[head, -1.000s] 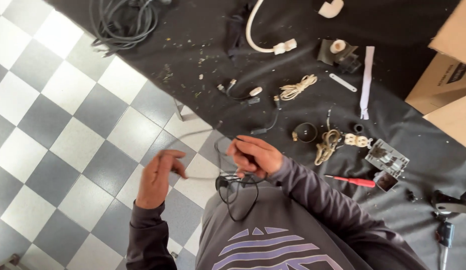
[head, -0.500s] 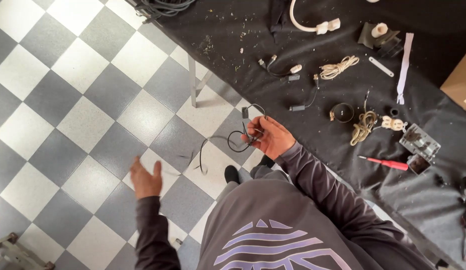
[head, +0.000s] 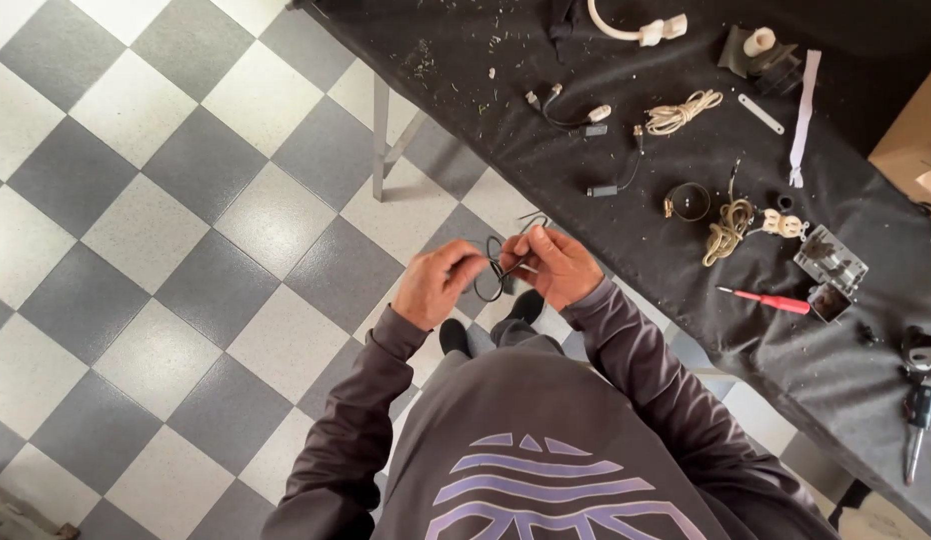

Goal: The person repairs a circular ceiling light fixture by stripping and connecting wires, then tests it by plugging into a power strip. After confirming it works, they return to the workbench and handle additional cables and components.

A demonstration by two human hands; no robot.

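Note:
I stand beside a table draped in black cloth [head: 626, 230] and look down over my grey sweatshirt. In front of my chest both hands work on a thin black wire [head: 494, 272] wound into small loops. My left hand [head: 436, 285] pinches the left side of the coil with its fingertips. On the right side my right hand [head: 561, 265] is closed round the loops, and a short wire end sticks up past its fingers near the table edge.
On the cloth lie a red-handled screwdriver [head: 771, 299], a tan cord bundle [head: 728, 228], a cream cord bundle [head: 683, 110], a small black cable with plugs [head: 571, 110], a grey open box [head: 831, 262] and pliers [head: 916, 415]. A metal table leg [head: 381, 135] stands on the checkered floor.
My left hand rose from down by my side and joined the right hand on the wire coil. The view shifted slightly, and the coil now sits between both hands.

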